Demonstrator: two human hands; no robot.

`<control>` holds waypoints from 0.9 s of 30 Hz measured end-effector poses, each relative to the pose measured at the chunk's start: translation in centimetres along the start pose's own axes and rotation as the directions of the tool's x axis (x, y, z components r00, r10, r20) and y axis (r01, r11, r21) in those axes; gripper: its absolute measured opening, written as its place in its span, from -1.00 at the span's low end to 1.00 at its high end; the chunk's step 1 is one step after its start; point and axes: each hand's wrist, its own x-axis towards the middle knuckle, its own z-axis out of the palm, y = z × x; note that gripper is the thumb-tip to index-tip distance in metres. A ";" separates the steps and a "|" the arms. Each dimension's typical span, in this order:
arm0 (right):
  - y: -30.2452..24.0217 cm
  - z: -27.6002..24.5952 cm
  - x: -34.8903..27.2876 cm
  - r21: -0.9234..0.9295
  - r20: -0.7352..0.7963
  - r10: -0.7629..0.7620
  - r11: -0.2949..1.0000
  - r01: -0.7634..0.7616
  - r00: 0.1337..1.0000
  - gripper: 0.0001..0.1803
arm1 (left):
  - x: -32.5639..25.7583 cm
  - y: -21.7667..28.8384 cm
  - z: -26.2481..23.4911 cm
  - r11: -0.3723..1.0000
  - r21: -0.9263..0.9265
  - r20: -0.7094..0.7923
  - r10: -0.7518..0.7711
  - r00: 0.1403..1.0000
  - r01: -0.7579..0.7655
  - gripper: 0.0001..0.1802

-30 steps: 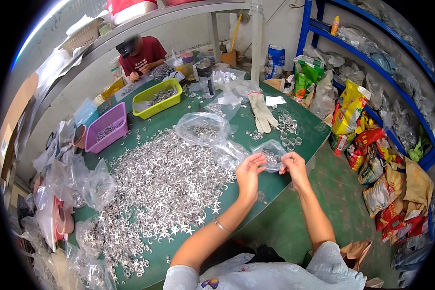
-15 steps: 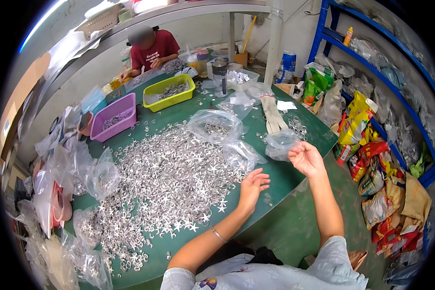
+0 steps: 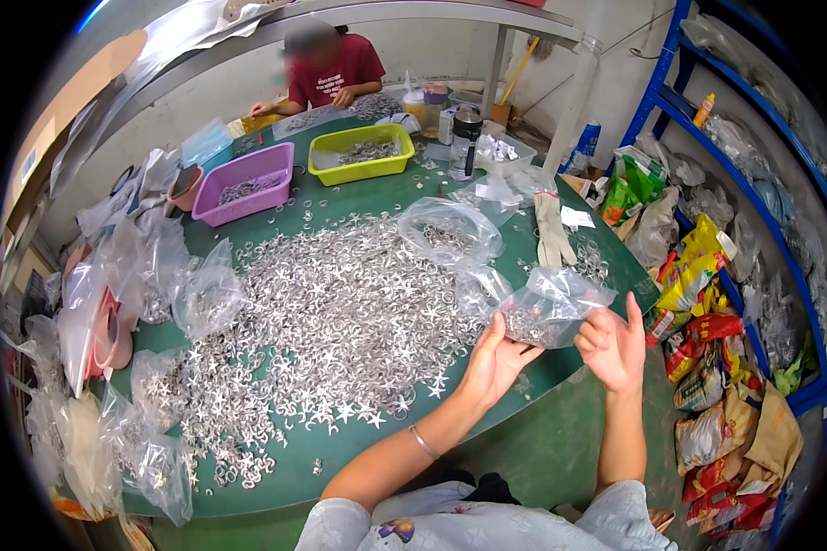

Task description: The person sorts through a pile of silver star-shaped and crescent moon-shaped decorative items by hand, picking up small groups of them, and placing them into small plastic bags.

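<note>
A clear plastic bag [image 3: 544, 308] with small silvery metal pieces in its bottom is between my hands near the table's right front edge. My left hand [image 3: 492, 367] grips its left lower side, thumb up and fingers under it. My right hand [image 3: 613, 347] pinches the bag's right edge with curled fingers, while its index finger points upward. To the left, a broad heap of silvery pieces [image 3: 340, 321], rings and star shapes among them, covers the green table [image 3: 515, 418]. Another open clear bag [image 3: 450, 230] with pieces in it rests at the heap's far right edge.
A pale glove [image 3: 551, 234] lies behind the held bag. Farther back stand a purple basket [image 3: 213, 213], a yellow-green basket [image 3: 363, 168] and a dark-lidded bottle [image 3: 465, 147]. A co-worker [image 3: 340, 78] sits across the table. Sacks [image 3: 694, 262] and blue shelving [image 3: 763, 156] line the right side.
My right hand has drawn the bag of pieces nearer and lifted it. My left hand has moved from beside the heap to the bag and grips it. The view has shifted slightly.
</note>
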 end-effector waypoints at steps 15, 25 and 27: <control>5.2 -5.6 2.2 -0.416 0.025 -0.129 0.900 0.128 0.991 -0.37 | -1.7 1.5 1.6 0.809 0.523 -0.083 0.361 0.929 -0.267 -0.61; 5.9 -4.6 2.5 -0.586 -0.173 -0.085 0.809 -0.033 0.981 -0.45 | -0.3 1.1 -0.4 0.898 0.374 -0.119 0.296 0.948 -0.234 -0.58; 5.7 -4.7 2.5 -0.556 -0.201 -0.115 0.831 -0.017 0.973 -0.49 | -0.1 1.3 -0.6 0.842 0.521 -0.147 0.248 0.958 -0.138 -0.52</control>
